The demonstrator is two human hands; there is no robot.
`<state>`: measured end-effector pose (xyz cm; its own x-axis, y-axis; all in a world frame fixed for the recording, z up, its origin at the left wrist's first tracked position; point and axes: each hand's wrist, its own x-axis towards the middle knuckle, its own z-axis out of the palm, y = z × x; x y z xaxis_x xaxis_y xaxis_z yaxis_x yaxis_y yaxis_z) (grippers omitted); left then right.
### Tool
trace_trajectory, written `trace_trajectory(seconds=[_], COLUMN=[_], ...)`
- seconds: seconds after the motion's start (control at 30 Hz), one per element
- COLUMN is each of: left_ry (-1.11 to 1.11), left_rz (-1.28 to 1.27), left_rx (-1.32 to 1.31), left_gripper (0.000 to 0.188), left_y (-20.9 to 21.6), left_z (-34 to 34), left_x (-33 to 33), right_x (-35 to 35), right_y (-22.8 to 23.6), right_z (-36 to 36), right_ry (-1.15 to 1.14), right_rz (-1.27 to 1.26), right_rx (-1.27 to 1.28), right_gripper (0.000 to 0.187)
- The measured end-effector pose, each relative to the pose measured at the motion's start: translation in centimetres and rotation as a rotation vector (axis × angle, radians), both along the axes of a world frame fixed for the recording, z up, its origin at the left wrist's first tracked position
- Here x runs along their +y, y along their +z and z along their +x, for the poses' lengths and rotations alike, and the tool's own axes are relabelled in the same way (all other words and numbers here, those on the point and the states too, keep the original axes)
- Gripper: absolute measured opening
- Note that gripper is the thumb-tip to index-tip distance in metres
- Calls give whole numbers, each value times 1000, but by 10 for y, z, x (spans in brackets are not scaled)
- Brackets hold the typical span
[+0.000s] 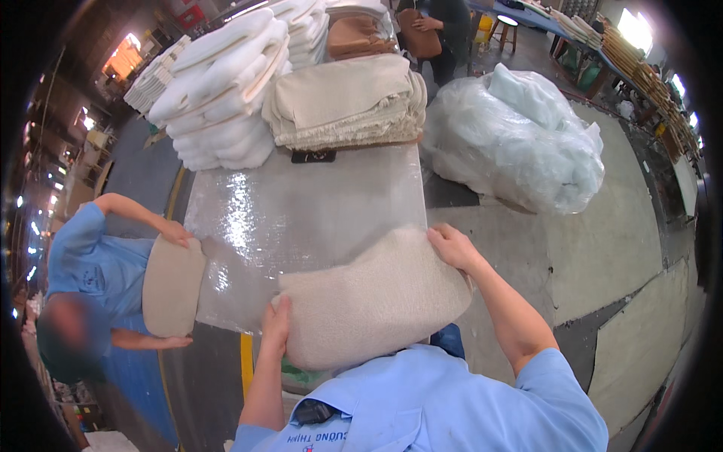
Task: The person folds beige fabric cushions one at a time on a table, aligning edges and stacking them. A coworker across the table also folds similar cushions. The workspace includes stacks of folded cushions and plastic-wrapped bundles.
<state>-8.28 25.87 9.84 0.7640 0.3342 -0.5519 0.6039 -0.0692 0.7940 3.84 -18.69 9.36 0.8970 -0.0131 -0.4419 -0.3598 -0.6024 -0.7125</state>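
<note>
A beige, nubbly folded cloth (380, 297) spans the space in front of my chest, over the near end of the table. At its left edge, my left hand (276, 324) grips it, thumb pointing up. My right hand (454, 247) is closed on the far right corner, its fingers partly hidden by the cloth. The cloth's near side curves down towards my blue shirt. Beneath its far edge lies the table (316, 203), covered in shiny clear plastic.
Folded beige cloths (346, 102) and white cloths (222, 90) are stacked at the table's far end. To the right sits a big plastic-wrapped bundle (520, 139). A co-worker (105, 256) at left holds another beige piece (173, 286). Another person (444, 34) stands beyond the stacks.
</note>
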Motion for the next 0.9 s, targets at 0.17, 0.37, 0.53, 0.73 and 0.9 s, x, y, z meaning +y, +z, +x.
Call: trace_trajectory(seconds=[0.17,0.37,0.53,0.73,0.9], left_ry=[198,265,224,30,-223], left_rz=[40,-280,-706,-990,-1087], left_rx=[-396,11,104,-139,-380], left_gripper=[67,76,78,87,96], left_y=[-10,-71,-70,-58,25], left_z=[-1,-34,-47,-39,-39], left_x=[-8,-54,-29,-19,-27], right_x=[21,46,48,26,52], right_y=[32,-72,-55,-50,-26], right_z=[39,20,32,72,105], right_ry=[-31,33,-14,-442,-623], right_rz=[110,-489,-351,178,866], right_rx=[-228,-307,-194,-7,-159], right_gripper=[72,79,75,61,69])
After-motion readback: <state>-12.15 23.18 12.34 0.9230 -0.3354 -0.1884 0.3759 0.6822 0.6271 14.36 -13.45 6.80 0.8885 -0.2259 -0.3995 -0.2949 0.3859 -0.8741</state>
